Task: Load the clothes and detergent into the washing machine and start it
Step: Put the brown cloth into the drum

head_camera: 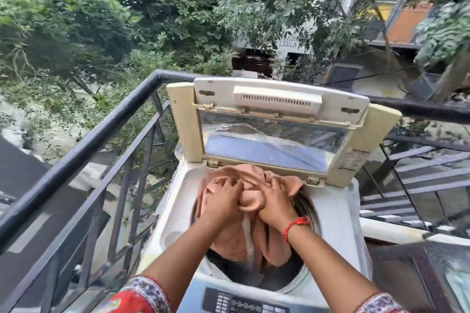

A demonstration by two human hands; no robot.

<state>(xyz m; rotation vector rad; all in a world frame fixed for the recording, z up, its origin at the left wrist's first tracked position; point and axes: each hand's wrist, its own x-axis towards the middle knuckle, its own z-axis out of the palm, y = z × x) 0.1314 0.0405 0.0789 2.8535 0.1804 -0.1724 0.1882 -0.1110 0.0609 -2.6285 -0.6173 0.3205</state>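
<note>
A top-loading washing machine (338, 213) stands on a balcony with its lid (279, 124) raised upright. A peach-coloured cloth (250, 239) is bunched over the drum opening and hangs down into it. My left hand (223, 201) and my right hand (273, 202) lie side by side on top of the bundle, fingers curled into the fabric. Darker clothes (229, 265) show deep in the drum under the cloth. The control panel (244, 303) runs along the near edge. No detergent is in view.
A black metal railing (84, 147) runs close along the left and behind the machine (419, 109). Trees and buildings lie beyond and below. A dark surface (407, 269) sits to the right of the machine.
</note>
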